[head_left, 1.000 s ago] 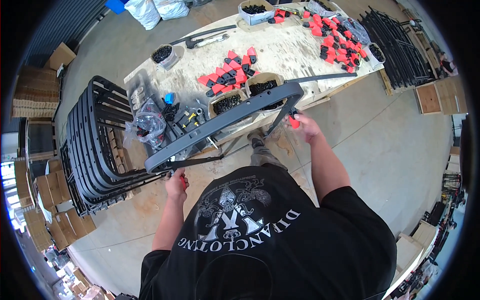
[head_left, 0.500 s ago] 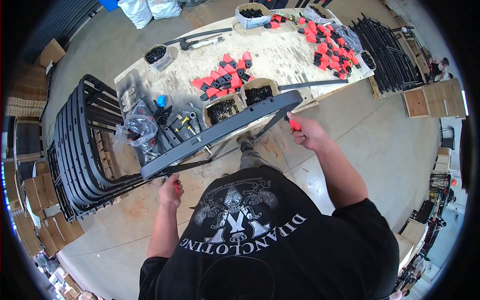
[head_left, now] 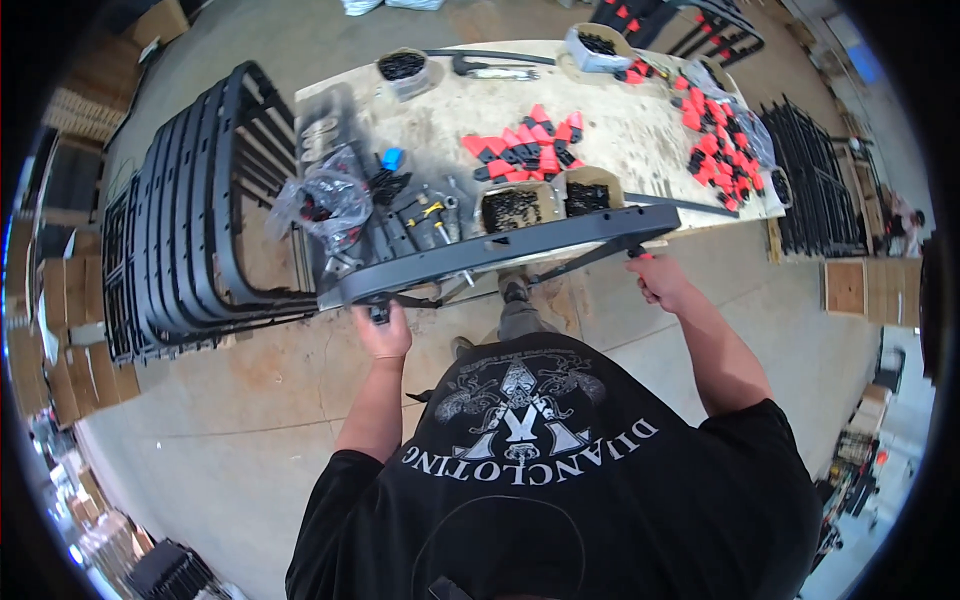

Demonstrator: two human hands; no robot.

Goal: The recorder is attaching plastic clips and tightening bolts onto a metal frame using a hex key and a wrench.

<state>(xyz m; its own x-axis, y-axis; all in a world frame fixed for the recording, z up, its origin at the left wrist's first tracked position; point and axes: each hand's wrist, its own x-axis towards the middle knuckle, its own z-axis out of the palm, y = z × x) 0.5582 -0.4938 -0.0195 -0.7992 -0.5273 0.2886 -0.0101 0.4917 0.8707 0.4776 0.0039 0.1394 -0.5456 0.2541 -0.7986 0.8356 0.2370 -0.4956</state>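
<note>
Black frame [head_left: 510, 246] runs crosswise, right end seemingly farther.

I see the tabletop [head_left: 430, 130] brightly and softly lit; fisheye distortion bends the surroundings toward a blurred, black rim.

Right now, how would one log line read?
frame: at table edge; left hand: at frame's left end; right hand: holding red piece near right end; red caps: on table

Dark-grey frame [head_left: 520, 242], holed, aslant; red-black piece [head_left: 641, 255] near right end.
</note>
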